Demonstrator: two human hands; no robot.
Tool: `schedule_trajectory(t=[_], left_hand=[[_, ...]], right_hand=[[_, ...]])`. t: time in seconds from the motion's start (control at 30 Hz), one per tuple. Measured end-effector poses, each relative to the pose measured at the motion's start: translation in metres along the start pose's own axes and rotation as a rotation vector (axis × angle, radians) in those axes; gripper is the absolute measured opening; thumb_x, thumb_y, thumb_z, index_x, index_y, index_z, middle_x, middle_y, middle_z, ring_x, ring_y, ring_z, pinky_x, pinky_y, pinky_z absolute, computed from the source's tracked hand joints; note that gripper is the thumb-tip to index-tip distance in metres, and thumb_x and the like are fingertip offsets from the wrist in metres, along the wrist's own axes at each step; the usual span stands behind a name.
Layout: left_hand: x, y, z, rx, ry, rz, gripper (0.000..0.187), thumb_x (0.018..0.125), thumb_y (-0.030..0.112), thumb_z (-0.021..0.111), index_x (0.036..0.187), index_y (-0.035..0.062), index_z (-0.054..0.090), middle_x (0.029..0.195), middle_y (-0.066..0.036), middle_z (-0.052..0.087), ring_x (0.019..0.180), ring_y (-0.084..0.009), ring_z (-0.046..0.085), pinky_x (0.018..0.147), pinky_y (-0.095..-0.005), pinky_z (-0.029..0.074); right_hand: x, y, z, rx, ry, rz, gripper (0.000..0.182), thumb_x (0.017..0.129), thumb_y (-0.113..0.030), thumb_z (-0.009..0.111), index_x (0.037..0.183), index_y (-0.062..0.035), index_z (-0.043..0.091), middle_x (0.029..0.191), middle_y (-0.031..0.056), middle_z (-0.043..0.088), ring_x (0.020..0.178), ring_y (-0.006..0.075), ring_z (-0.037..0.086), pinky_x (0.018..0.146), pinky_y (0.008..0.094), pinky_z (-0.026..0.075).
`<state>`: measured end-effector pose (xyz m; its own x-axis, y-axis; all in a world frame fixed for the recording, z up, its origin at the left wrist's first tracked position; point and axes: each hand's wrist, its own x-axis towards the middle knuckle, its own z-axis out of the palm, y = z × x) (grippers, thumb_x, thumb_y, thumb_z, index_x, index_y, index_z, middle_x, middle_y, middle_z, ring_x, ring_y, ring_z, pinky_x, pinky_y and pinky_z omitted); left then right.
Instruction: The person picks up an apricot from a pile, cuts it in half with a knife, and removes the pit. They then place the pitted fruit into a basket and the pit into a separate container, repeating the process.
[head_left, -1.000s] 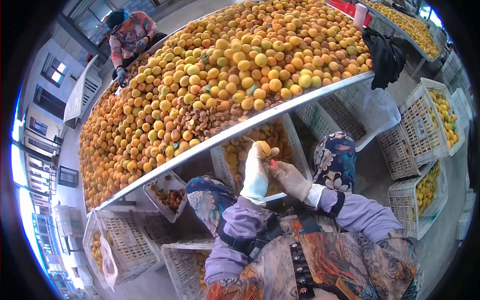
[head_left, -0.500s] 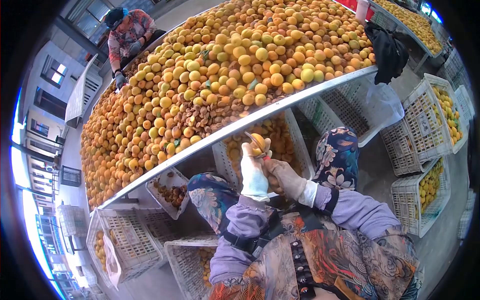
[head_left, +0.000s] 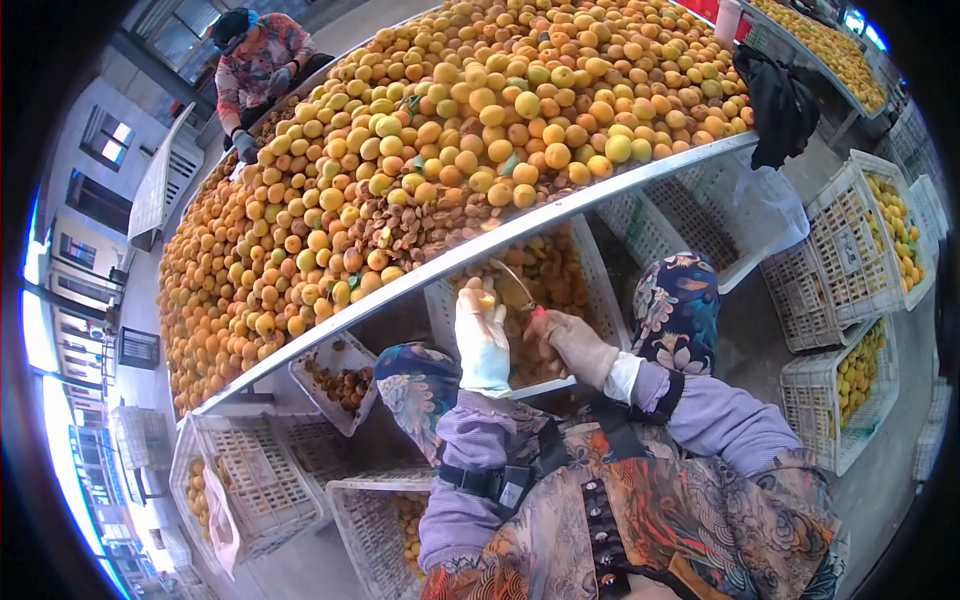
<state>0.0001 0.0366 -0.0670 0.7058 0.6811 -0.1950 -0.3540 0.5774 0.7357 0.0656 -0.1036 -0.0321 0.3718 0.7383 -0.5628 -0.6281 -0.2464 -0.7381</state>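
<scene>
Above a crate of fruit pieces (head_left: 550, 270), my gloved right hand (head_left: 572, 345) is closed round the red handle of a thin curved knife (head_left: 518, 283), its blade pointing up and left. To its left, my gloved left hand (head_left: 482, 325) has its fingers curled round a piece of apricot (head_left: 487, 301), only partly visible. The two hands are apart. Just beyond them runs the white edge of a table (head_left: 480, 246), heaped with whole apricots (head_left: 390, 150); a patch of brown pits (head_left: 415, 228) lies near that edge.
A co-worker (head_left: 262, 65) reaches into the heap at the far left. Below the table edge is a small crate of brown scraps (head_left: 340, 388). Crates of fruit (head_left: 850, 250) are stacked at the right, with more crates (head_left: 255, 480) at the lower left. A black cloth (head_left: 780, 105) hangs at the table's corner.
My hands were together at one apricot and have separated. The left moved left and down; the knife now shows clear of the fruit. The co-worker's arm shifted slightly.
</scene>
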Motion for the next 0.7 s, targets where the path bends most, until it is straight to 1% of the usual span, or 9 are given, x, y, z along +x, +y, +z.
schedule_trajectory(t=[0.03,0.07,0.1,0.17,0.23,0.33,0.4,0.57,0.7], left_hand=[[0.0,0.005,0.003,0.096,0.012,0.035,0.044,0.096,0.037,0.047,0.128,0.007,0.04,0.116,-0.005,0.048,0.115,-0.0172,0.044,0.097,-0.0373,0.036],[0.001,0.006,0.005,0.142,0.04,0.112,0.042,0.095,0.041,0.046,0.121,0.0067,0.047,0.111,-0.011,0.055,0.108,-0.0257,0.053,0.095,-0.041,0.039],[0.0,0.008,0.006,0.143,0.037,0.111,0.042,0.095,0.041,0.046,0.121,0.0067,0.047,0.111,-0.011,0.055,0.108,-0.0257,0.053,0.095,-0.041,0.039],[-0.004,0.015,0.01,-0.131,-0.123,-0.01,0.043,0.094,0.04,0.048,0.121,0.0062,0.047,0.102,-0.013,0.06,0.098,-0.0273,0.058,0.09,-0.0407,0.045],[-0.015,0.018,0.023,-0.167,-0.106,-0.058,0.045,0.094,0.041,0.046,0.119,0.0039,0.048,0.096,-0.015,0.062,0.092,-0.0276,0.06,0.084,-0.0408,0.048],[-0.03,0.015,0.029,-0.138,-0.232,-0.209,0.049,0.096,0.042,0.039,0.115,-0.0008,0.05,0.089,-0.016,0.063,0.082,-0.026,0.06,0.074,-0.0385,0.049],[-0.04,0.016,0.042,-0.069,-0.239,-0.235,0.05,0.096,0.043,0.037,0.114,-0.0009,0.051,0.084,-0.013,0.062,0.076,-0.0252,0.059,0.071,-0.0363,0.048],[-0.058,0.018,0.063,0.103,-0.317,-0.273,0.053,0.097,0.048,0.033,0.117,0.0009,0.048,0.083,-0.01,0.06,0.074,-0.0208,0.058,0.071,-0.0331,0.049],[-0.066,0.012,0.075,0.211,-0.177,-0.349,0.048,0.097,0.048,0.031,0.115,0.0075,0.049,0.081,-0.007,0.057,0.071,-0.0166,0.057,0.066,-0.0331,0.051]], right_hand=[[0.003,-0.003,-0.003,-0.089,0.07,-0.041,0.028,0.095,-0.037,0.046,0.089,-0.0107,0.053,0.057,-0.0026,0.044,0.042,0.0088,0.042,0.035,0.0232,0.035],[0.003,-0.009,-0.006,-0.084,0.064,-0.055,0.021,0.094,-0.031,0.048,0.094,-0.0104,0.054,0.062,-0.0017,0.047,0.045,0.0086,0.046,0.039,0.0222,0.039],[0.004,-0.015,-0.007,-0.081,0.066,-0.057,0.021,0.094,-0.031,0.048,0.094,-0.0104,0.054,0.062,-0.0017,0.047,0.045,0.0086,0.046,0.039,0.0222,0.039],[0.002,-0.031,-0.009,0.031,0.099,-0.172,0.015,0.092,-0.023,0.051,0.099,-0.0095,0.053,0.065,0.0001,0.051,0.045,0.0092,0.048,0.038,0.0227,0.04],[0.003,-0.048,-0.018,0.182,-0.003,-0.348,0.013,0.089,-0.01,0.05,0.1,-0.0049,0.054,0.068,0.0036,0.055,0.055,0.0117,0.055,0.046,0.0246,0.047],[-0.022,-0.082,-0.003,0.261,-0.003,-0.461,0.013,0.088,-0.011,0.048,0.098,-0.0032,0.053,0.068,0.0044,0.054,0.054,0.0123,0.053,0.046,0.0235,0.044],[-0.031,-0.092,0.004,0.274,-0.055,-0.714,0.014,0.091,-0.017,0.047,0.091,-0.0041,0.052,0.065,0.0026,0.049,0.051,0.0108,0.048,0.045,0.0221,0.038],[-0.03,-0.096,0.009,0.374,0.005,-0.79,0.024,0.091,-0.026,0.053,0.079,-0.0053,0.053,0.055,0.0,0.047,0.041,0.0073,0.041,0.038,0.0202,0.033],[-0.026,-0.086,0.009,0.385,0.042,-0.76,0.029,0.091,-0.03,0.056,0.076,-0.0054,0.052,0.049,-0.0016,0.042,0.035,0.0063,0.036,0.032,0.0207,0.029]])
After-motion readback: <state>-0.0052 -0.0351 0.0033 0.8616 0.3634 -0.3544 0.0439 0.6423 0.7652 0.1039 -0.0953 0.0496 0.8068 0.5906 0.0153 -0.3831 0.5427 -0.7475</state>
